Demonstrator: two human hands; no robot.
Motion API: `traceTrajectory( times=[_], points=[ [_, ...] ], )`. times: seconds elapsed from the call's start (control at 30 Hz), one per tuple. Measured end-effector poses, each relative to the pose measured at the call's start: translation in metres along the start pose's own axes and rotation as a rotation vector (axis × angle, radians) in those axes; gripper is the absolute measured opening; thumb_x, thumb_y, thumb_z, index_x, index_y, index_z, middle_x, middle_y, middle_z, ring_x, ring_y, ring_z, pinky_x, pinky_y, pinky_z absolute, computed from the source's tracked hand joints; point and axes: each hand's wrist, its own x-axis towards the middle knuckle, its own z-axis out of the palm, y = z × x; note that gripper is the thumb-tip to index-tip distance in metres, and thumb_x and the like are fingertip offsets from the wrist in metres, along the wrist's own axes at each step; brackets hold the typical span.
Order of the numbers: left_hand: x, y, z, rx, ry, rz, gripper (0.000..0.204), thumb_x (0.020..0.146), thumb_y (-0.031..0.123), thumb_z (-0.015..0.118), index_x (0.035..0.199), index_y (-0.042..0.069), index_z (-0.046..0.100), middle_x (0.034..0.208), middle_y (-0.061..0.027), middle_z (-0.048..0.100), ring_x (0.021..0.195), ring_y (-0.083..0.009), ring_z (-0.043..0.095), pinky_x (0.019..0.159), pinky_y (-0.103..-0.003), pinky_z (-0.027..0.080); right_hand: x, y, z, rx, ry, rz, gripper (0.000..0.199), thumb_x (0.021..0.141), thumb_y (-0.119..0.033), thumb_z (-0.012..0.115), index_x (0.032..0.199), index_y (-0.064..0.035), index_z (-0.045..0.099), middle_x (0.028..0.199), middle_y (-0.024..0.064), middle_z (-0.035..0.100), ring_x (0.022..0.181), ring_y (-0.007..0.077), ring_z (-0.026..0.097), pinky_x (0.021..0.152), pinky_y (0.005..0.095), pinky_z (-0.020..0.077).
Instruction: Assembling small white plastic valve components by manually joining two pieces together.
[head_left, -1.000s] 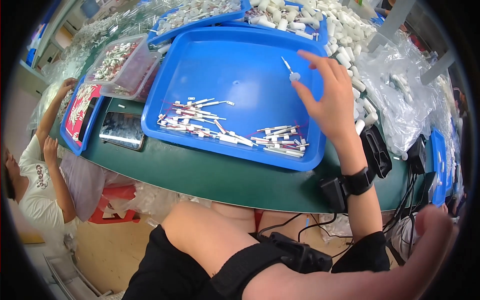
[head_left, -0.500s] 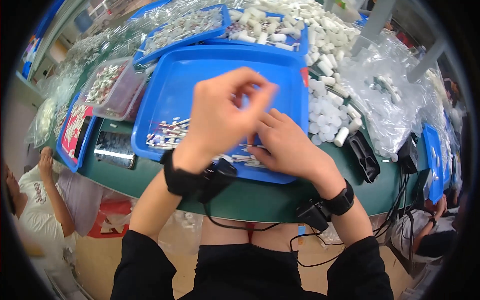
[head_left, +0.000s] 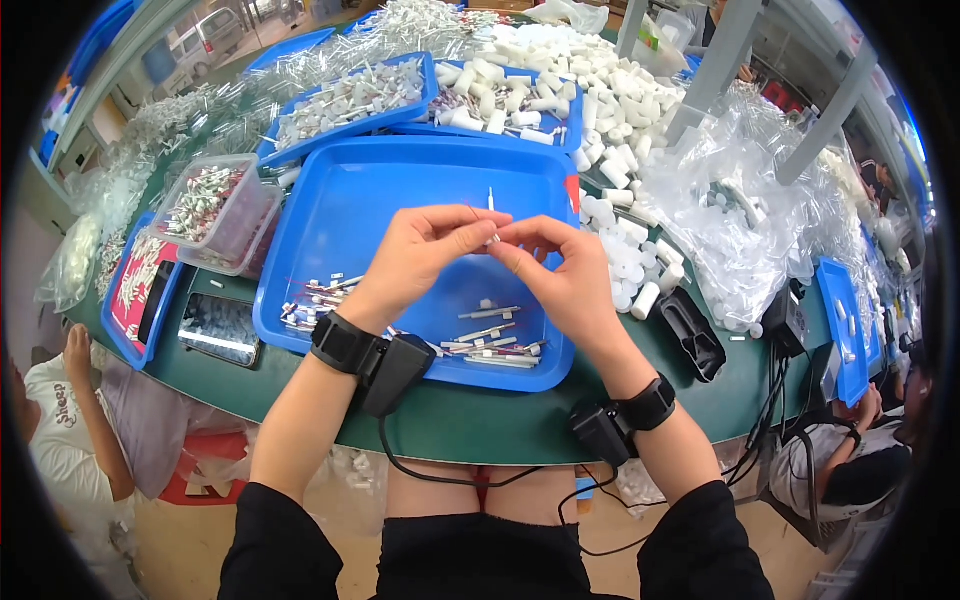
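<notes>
**Two hands met on a small white piece (head_left: 493, 240)**

Slim white sticks (head_left: 490, 350), some trailing fine red wire, lay in loose clusters along the near side of a smooth blue plastic tray (head_left: 400, 180). Chunky matte cylinders (head_left: 615, 130) were heaped beyond it, with translucent discs (head_left: 622, 265) just beside its right rim and a crinkled clear bag (head_left: 700, 190) farther right. A see-through tub (head_left: 225, 248), full of small red-and-white bits, stood to the left near a glossy phone (head_left: 220, 328).

The desk (head_left: 500, 430) was green with a curved-looking front edge, above a tan floor (head_left: 350, 560). People (head_left: 65, 430) sat at either side.

Over the tray, the left grip (head_left: 405, 262) and right grip (head_left: 562, 268) came together, thumbs and forefingers pinching the piece, mostly hidden at the fingertips. A slim rod (head_left: 491, 200) showed just beyond; whether it was held or lay in the tray, I cannot tell.
</notes>
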Motion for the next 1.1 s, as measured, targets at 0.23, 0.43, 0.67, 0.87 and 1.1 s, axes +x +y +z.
traceTrajectory(
  times=[0.23, 0.43, 0.67, 0.87, 1.1],
  points=[
    [0.001, 0.0, -0.006, 0.075, 0.033, 0.087, 0.019, 0.092, 0.014, 0.062, 0.099, -0.003, 0.068, 0.096, -0.0094, 0.069, 0.089, -0.0129, 0.063, 0.081, -0.026, 0.051, 0.0, 0.002, 0.0, -0.188, 0.139, -0.165, 0.015, 0.079, -0.02, 0.074, 0.085, -0.0072, 0.069, 0.079, 0.0036, 0.068, 0.07, 0.0166, 0.059, 0.062, 0.0293, 0.0452],
    [0.008, 0.015, -0.034, 0.118, 0.503, 0.411, 0.022, 0.098, 0.013, 0.052, 0.104, -0.002, 0.067, 0.084, -0.0046, 0.066, 0.075, -0.0103, 0.061, 0.07, -0.023, 0.05, 0.007, 0.04, -0.058, -0.938, 0.294, -0.065, 0.02, 0.076, -0.018, 0.069, 0.092, -0.0052, 0.067, 0.094, 0.0117, 0.065, 0.085, 0.0313, 0.06, 0.076, 0.0402, 0.047],
    [0.0, 0.011, -0.009, 0.43, 0.302, 0.28, 0.018, 0.095, 0.01, 0.053, 0.102, 0.0, 0.066, 0.073, 0.0004, 0.062, 0.06, -0.0015, 0.046, 0.053, -0.019, 0.034, 0.011, 0.042, -0.063, -0.831, 0.245, 0.082, 0.02, 0.076, -0.006, 0.066, 0.095, -0.0014, 0.068, 0.093, 0.0145, 0.065, 0.083, 0.0352, 0.063, 0.078, 0.0423, 0.0499],
    [-0.012, 0.006, 0.01, 0.355, 0.032, 0.18, 0.012, 0.093, 0.009, 0.059, 0.094, -0.001, 0.064, 0.078, -0.0041, 0.065, 0.071, -0.0074, 0.06, 0.06, -0.021, 0.043, 0.017, 0.014, -0.052, -0.138, 0.348, -0.066, 0.019, 0.081, -0.003, 0.067, 0.1, -0.0009, 0.068, 0.096, 0.0109, 0.068, 0.092, 0.0195, 0.066, 0.083, 0.0292, 0.0506],
    [-0.017, 0.011, 0.02, 0.358, 0.051, 0.184, 0.011, 0.093, 0.008, 0.059, 0.094, -0.002, 0.063, 0.082, -0.0052, 0.065, 0.075, -0.0091, 0.062, 0.066, -0.022, 0.049, 0.002, -0.002, -0.022, 0.653, -0.073, 0.204, 0.025, 0.088, -0.005, 0.066, 0.11, 0.0037, 0.062, 0.107, 0.0091, 0.065, 0.099, 0.0151, 0.062, 0.09, 0.027, 0.0472]
  ],
)
